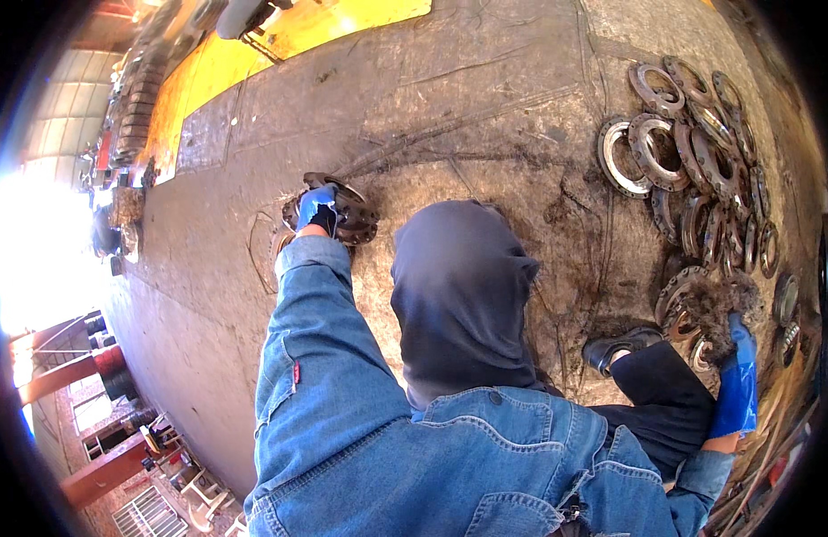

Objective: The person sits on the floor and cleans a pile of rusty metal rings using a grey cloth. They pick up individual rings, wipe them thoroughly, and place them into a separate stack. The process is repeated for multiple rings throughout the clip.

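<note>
Grimy concrete floor (485, 98): left hand (316, 208) grips a rusty flange (342, 211), right hand (738, 376) clutches a bristly brush (722, 309) beside piled rings (700, 152).

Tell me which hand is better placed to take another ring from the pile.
Right, probably. The right hand in its blue glove reaches down beside the pile of rusty rings, next to the nearest ring. The left hand is far across the floor, resting on a dark flanged part.

Location: Industrial Metal Workshop Yard

Bare, stained concrete floor (485, 98) with a yellow-painted strip (253, 49). Rusted metal flange rings (691, 170) lie heaped on the ground. Red steel beams (74, 371) and a corrugated roof (74, 98) enclose the area
</note>
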### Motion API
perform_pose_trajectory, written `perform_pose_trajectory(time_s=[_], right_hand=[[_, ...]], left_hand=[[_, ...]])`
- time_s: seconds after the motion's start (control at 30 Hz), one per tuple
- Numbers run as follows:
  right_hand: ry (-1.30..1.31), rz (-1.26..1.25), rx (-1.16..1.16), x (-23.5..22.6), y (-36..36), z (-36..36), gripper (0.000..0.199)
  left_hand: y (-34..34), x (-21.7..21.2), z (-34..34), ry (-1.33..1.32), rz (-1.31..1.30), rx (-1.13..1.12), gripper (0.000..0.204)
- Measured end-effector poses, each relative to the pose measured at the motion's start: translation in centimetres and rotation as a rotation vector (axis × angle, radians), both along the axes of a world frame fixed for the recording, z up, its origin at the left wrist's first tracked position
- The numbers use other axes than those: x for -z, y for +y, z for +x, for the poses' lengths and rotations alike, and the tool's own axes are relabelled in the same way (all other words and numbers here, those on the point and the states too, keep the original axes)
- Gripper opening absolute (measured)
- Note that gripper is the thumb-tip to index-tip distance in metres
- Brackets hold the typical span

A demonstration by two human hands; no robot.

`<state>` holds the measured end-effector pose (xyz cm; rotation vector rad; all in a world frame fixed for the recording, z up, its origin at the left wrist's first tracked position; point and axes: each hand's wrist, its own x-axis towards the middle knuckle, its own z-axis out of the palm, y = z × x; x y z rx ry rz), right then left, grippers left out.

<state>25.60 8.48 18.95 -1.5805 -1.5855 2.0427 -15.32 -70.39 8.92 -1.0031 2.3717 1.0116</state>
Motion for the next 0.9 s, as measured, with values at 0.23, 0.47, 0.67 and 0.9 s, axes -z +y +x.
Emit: perform_pose_trajectory(time_s=[0.23, 0.47, 0.67, 0.9], right_hand=[[0.034, 0.044, -0.003, -0.5, 0.0, 0.2, 0.041], [-0.052, -0.057, 0.043, -1.5, 1.5, 0.5, 0.051], [0.098, 0.073, -0.012, -1.3, 0.3, 1.0, 0.054], [0.420, -0.058, -0.104, -3.1, 1.2, 2.7, 0.055]], left_hand=[[3.2, -5.6, 1.3, 0.013, -0.839, 0.645, 0.051], [2.1, -8.8, -1.2, -0.235, -1.055, 0.520, 0.055], [-0.2, -11.0, 5.0, -0.100, -1.109, 0.597, 0.042], [-8.1, -12.3, 8.2, 0.047, -1.068, 0.648, 0.021]])
